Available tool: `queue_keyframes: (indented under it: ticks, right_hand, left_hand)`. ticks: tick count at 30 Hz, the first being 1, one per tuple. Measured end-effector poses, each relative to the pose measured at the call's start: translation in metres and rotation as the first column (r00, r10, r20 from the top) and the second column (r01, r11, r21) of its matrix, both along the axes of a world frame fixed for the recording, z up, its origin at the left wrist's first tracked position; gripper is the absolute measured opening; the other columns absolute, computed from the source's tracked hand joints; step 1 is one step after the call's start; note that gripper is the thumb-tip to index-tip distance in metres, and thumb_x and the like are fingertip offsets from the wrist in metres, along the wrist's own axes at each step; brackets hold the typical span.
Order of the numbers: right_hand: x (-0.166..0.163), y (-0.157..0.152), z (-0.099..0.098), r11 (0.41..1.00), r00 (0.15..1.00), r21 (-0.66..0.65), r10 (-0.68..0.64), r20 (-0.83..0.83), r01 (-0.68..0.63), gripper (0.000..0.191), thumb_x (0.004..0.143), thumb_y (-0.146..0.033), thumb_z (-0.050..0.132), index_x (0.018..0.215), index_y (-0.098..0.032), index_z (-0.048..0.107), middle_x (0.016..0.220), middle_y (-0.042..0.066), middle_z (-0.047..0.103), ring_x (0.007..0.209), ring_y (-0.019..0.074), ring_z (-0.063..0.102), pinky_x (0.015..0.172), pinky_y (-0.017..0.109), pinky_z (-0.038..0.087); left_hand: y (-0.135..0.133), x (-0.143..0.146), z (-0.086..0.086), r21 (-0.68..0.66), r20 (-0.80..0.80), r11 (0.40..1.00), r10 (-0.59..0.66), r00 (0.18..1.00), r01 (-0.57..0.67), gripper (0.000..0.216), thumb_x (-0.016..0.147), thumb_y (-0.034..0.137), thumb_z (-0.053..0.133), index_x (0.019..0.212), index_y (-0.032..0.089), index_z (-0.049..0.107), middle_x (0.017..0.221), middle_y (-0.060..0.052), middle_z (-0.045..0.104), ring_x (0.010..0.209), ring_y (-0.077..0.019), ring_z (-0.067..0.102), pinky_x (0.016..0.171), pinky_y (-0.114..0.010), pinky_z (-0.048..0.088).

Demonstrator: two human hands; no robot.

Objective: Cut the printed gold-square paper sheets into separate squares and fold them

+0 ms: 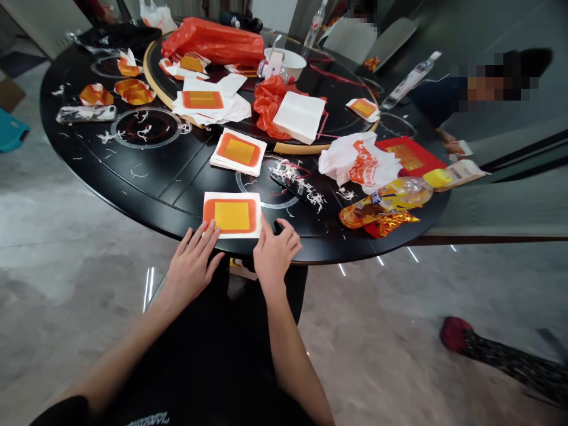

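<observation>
A square sheet of white paper with an orange border and a gold middle [232,215] lies flat at the near edge of the round black table [177,183]. My left hand [193,262] rests open, its fingertips on the sheet's near left corner. My right hand [275,251] is at the sheet's near right corner, thumb against the paper's edge and fingers loosely curled on the table. Nothing is lifted off the table.
A stack of the same sheets [238,152] lies just beyond. Folded gold pieces [133,90], a phone [86,113], white paper pads [299,116], red plastic bags [215,40], a bottle [386,204], a red packet [410,155] and paper scraps cover the table. A person sits at the far right [448,100].
</observation>
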State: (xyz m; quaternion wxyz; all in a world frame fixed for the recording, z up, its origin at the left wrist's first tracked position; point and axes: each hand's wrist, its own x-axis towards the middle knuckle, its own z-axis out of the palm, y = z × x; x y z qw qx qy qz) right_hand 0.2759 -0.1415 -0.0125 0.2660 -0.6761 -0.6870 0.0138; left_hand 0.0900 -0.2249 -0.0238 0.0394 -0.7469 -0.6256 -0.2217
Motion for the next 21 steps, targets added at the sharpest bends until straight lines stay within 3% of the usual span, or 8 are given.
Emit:
queue_keyframes:
  ticks: [7, 21]
  right_hand:
    - [-0.010, 0.002, -0.011, 0.980, 0.994, 0.178, -0.080, -0.081, 0.093, 0.034, 0.103, -0.025, 0.055, 0.131, -0.018, 0.073, 0.139, 0.019, 0.065, 0.128, 0.0361, 0.051, 0.108, 0.054, 0.039]
    - [-0.012, 0.001, -0.014, 0.968, 0.994, 0.238, -0.066, -0.087, 0.086, 0.023, 0.100, -0.027, 0.059, 0.114, -0.020, 0.076, 0.123, 0.016, 0.072, 0.119, 0.0354, 0.056, 0.103, 0.052, 0.042]
  left_hand:
    - [0.002, -0.008, -0.007, 0.035, 0.005, 0.999, -0.003, 1.000, 0.003, 0.073, 0.112, 0.035, 0.054, 0.177, 0.029, 0.020, 0.172, -0.007, 0.045, 0.159, -0.0292, 0.045, 0.133, -0.051, 0.031]
    - [0.007, -0.014, -0.029, 0.146, -0.012, 0.988, -0.051, 0.999, 0.052, 0.073, 0.107, 0.027, 0.066, 0.172, 0.039, 0.035, 0.171, -0.014, 0.047, 0.155, -0.0332, 0.048, 0.126, -0.053, 0.034]
